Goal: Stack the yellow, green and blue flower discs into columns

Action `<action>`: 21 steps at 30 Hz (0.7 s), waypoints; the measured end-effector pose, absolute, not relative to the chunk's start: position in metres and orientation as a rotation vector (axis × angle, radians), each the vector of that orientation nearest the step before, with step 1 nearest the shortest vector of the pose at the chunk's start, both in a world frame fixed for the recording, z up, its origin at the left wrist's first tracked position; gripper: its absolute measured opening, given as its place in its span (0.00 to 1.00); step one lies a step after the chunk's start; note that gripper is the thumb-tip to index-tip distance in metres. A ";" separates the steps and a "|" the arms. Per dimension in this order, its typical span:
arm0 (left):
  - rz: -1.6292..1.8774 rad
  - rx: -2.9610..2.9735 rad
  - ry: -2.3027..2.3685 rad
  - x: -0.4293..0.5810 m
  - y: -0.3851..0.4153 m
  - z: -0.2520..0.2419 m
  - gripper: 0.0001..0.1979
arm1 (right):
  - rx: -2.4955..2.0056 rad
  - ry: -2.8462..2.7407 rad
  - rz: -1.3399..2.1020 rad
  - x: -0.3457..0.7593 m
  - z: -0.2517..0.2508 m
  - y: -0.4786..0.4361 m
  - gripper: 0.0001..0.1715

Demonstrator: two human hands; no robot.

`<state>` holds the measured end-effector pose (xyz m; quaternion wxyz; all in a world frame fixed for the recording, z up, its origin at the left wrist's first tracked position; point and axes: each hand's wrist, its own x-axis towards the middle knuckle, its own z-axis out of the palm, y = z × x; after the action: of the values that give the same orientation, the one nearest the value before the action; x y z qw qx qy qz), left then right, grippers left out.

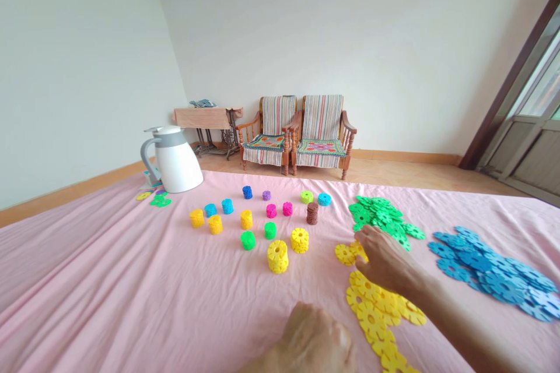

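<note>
My right hand (385, 259) reaches out over the pink cloth (109, 291), its fingers curled onto a yellow snowflake disc (345, 254) at the far end of a heap of yellow discs (378, 315). My left hand (312, 341) rests near the bottom edge as a loose fist; nothing shows in it. Ahead stand two yellow stacks (278, 256) (300, 240) and several smaller stacks in green, pink, blue, brown and purple.
A pile of green discs (382, 218) lies beyond my right hand, and a pile of blue discs (494, 271) at the right. A white jug (172, 158) stands at the far left. Two wooden armchairs (297, 134) line the back wall.
</note>
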<state>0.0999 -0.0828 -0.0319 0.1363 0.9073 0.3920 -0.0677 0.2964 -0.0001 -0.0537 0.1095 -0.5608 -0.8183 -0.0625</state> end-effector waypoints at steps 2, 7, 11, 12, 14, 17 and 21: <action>-0.227 2.628 1.126 0.100 -0.083 -0.031 0.12 | -1.584 -2.410 -0.164 0.291 -0.054 -0.002 0.07; -0.283 2.636 1.121 0.101 -0.083 -0.029 0.11 | -1.468 -2.375 -0.044 0.278 -0.054 -0.007 0.09; -0.286 2.612 1.140 0.101 -0.083 -0.027 0.12 | -1.478 -2.326 0.140 0.279 -0.054 -0.007 0.12; -0.289 2.606 1.136 0.101 -0.083 -0.026 0.12 | -1.476 -2.317 0.185 0.281 -0.054 -0.006 0.13; -0.285 2.603 1.123 0.101 -0.083 -0.026 0.11 | -1.455 -2.309 0.258 0.286 -0.055 -0.004 0.15; -0.246 2.618 1.121 0.100 -0.083 -0.028 0.11 | -1.431 -2.298 0.313 0.292 -0.059 0.000 0.17; -0.209 2.622 1.131 0.100 -0.082 -0.031 0.12 | -1.444 -2.297 0.298 0.295 -0.062 0.001 0.15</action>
<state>0.0997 -0.0823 -0.0307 0.1387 0.9069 0.3912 -0.0723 0.2947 0.0013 -0.0624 0.2044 -0.5179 -0.8237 0.1069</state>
